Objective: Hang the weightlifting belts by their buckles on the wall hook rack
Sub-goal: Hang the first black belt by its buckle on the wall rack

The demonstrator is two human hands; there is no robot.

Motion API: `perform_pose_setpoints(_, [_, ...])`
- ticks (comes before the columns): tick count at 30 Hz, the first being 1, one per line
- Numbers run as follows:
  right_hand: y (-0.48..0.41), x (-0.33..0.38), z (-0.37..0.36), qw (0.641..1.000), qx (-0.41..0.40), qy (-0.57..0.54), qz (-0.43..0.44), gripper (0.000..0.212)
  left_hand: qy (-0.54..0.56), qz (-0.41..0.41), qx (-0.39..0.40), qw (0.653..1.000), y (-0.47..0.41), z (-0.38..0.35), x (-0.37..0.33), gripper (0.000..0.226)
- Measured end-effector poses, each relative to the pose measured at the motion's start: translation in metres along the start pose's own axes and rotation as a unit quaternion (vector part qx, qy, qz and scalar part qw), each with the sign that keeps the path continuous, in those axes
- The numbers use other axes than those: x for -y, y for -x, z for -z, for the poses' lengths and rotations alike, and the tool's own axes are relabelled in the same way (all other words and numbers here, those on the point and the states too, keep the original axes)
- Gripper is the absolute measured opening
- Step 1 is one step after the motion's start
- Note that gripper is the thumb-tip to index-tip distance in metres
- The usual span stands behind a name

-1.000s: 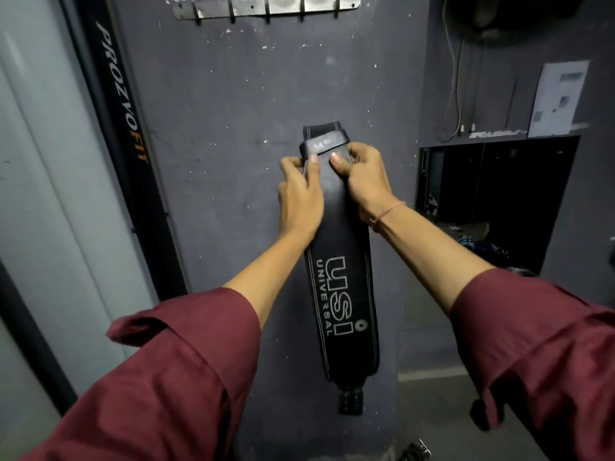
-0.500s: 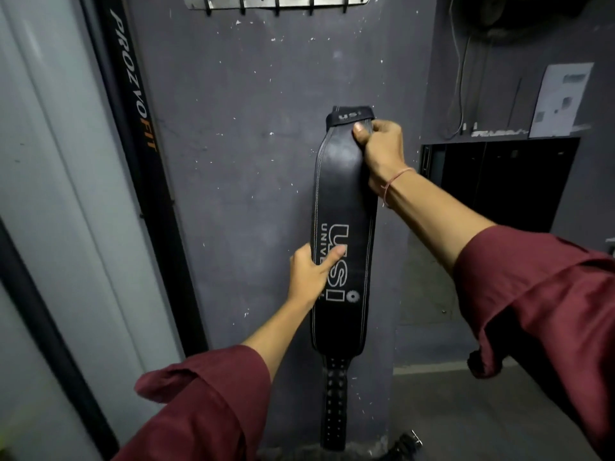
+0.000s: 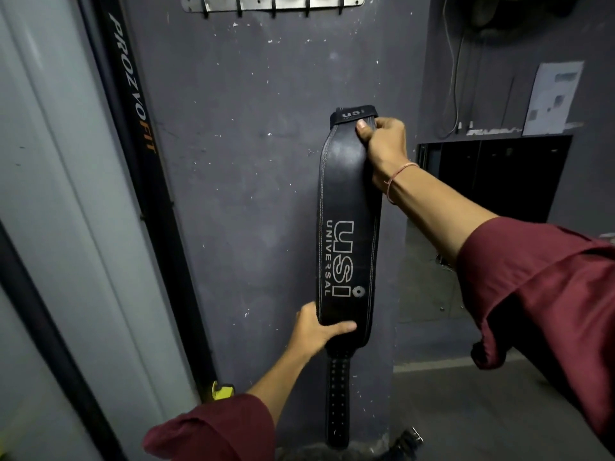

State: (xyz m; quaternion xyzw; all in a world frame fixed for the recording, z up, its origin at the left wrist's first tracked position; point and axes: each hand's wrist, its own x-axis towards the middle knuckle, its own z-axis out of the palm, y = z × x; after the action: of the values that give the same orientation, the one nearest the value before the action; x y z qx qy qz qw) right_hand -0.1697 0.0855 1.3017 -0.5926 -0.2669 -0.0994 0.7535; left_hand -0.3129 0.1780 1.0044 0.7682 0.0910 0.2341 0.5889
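Both hands grip the belt edges, right hand high, left hand low.

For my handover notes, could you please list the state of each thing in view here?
Belt: off the rack, held upright against the wall.
Hook rack: mounted above the belt, visible hooks empty.
Right hand: gripping the belt's top.
Left hand: gripping its lower edge.
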Motion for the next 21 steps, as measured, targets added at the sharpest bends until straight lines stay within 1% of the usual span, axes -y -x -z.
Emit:
perform_pose_setpoints(3, [-0.001, 0.006, 0.002, 1.0, 0.004, -0.011, 0.009, 0.017, -0.008, 0.005, -0.01, 1.0, 0.001, 0.001, 0.002, 0.046])
perform_pose_setpoints(5, [-0.005, 0.007, 0.001, 1.0, 0.007, -0.005, 0.011, 0.018, -0.007, -0.009, -0.004, 1.0, 0.002, -0.002, -0.001, 0.045])
perform_pose_setpoints(8, [-0.009, 0.006, 0.002, 1.0, 0.002, 0.001, 0.008, 0.031, -0.002, -0.007, 0.002, 1.0, 0.008, -0.007, -0.002, 0.046])
perform_pose_setpoints(9, [-0.007, 0.007, 0.003, 1.0, 0.0, 0.002, 0.008, 0.031, 0.0, -0.003, 0.009, 1.0, 0.008, -0.008, -0.004, 0.041])
perform_pose_setpoints(11, [-0.001, 0.009, 0.004, 1.0, 0.004, -0.004, 0.01, 0.023, 0.018, -0.014, 0.0, 1.0, 0.006, -0.011, -0.022, 0.024])
perform_pose_setpoints(13, [0.002, 0.006, 0.006, 1.0, 0.009, -0.009, 0.005, 0.016, 0.072, -0.037, -0.05, 0.995, -0.003, -0.013, -0.059, 0.011])
perform_pose_setpoints(14, [0.003, 0.003, 0.007, 1.0, 0.01, -0.014, 0.002, 0.015, 0.096, -0.048, -0.077, 0.991, -0.01, -0.013, -0.08, 0.009])
perform_pose_setpoints(16, [0.007, -0.002, 0.008, 0.999, 0.019, -0.028, -0.008, 0.017, 0.117, -0.076, -0.099, 0.985, -0.025, -0.011, -0.118, 0.015])
perform_pose_setpoints(19, [0.016, -0.01, 0.014, 0.998, 0.052, -0.039, -0.028, 0.016, 0.128, -0.108, -0.085, 0.982, -0.045, -0.004, -0.154, 0.022])
perform_pose_setpoints(21, [0.024, -0.016, 0.02, 0.996, 0.073, -0.043, -0.037, 0.017, 0.112, -0.129, -0.06, 0.983, -0.055, -0.001, -0.165, 0.02])
